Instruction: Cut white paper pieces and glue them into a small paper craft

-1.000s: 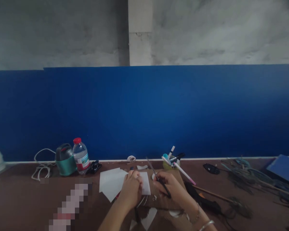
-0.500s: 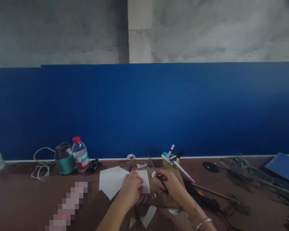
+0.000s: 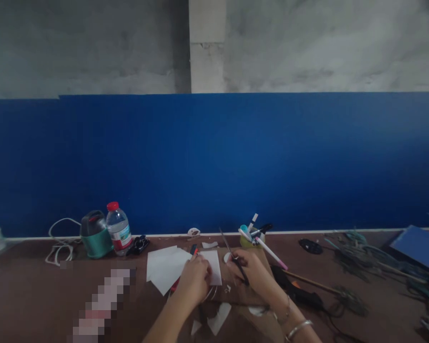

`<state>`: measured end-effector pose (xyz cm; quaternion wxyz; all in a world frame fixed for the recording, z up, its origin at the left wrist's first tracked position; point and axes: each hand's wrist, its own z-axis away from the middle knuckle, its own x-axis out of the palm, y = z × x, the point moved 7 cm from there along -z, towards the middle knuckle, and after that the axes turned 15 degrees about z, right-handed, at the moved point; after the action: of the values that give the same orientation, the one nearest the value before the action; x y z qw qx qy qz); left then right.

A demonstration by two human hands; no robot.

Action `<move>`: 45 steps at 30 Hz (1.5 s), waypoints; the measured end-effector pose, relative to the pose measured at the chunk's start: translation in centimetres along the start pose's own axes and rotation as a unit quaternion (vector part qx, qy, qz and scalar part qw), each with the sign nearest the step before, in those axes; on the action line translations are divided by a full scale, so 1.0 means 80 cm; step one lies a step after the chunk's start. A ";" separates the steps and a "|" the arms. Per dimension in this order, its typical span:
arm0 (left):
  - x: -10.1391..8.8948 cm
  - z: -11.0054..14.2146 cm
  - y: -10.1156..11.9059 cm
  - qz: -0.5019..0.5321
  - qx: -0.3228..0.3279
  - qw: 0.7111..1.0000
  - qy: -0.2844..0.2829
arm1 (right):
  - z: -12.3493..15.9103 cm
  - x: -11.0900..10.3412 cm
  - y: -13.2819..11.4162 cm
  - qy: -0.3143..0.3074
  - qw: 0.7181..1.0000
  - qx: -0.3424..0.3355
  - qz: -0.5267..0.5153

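My left hand [image 3: 195,281] is closed on a small white paper sheet [image 3: 213,267], pinching its left edge above the brown cardboard [image 3: 245,295]. My right hand [image 3: 249,274] grips a pair of black-handled scissors [image 3: 232,257], blades pointing up and away just right of that sheet. More white sheets [image 3: 164,269] lie to the left of my left hand. Cut paper scraps [image 3: 218,318] lie near my forearms.
A green pot [image 3: 95,236], a red-capped water bottle [image 3: 118,228] and a white cable [image 3: 59,245] stand at the back left. A cup of pens [image 3: 252,236] sits behind my right hand. Tangled wires [image 3: 364,259], a blue folder [image 3: 420,245] and a black tool [image 3: 302,295] lie right.
Both hands have stayed over the white sheet with only slight shifts; the scissors' blades have tilted a little. The view has moved slightly.
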<state>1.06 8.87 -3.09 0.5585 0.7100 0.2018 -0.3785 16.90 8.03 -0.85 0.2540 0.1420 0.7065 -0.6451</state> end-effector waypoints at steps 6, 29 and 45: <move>-0.007 0.000 -0.003 0.005 -0.012 1.000 -0.004 | 0.000 0.001 -0.002 -0.005 1.000 0.003 -0.005; 0.002 0.003 0.003 -0.029 0.024 0.999 -0.024 | -0.005 0.009 0.011 -0.012 1.000 -0.001 0.008; 0.005 -0.002 -0.006 -0.018 0.019 1.000 -0.014 | -0.003 0.006 0.007 -0.006 0.999 0.010 -0.031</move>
<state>1.03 9.13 -3.65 0.5411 0.7111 0.1995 -0.4022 16.77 8.28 -1.56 0.2366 0.1182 0.7023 -0.6610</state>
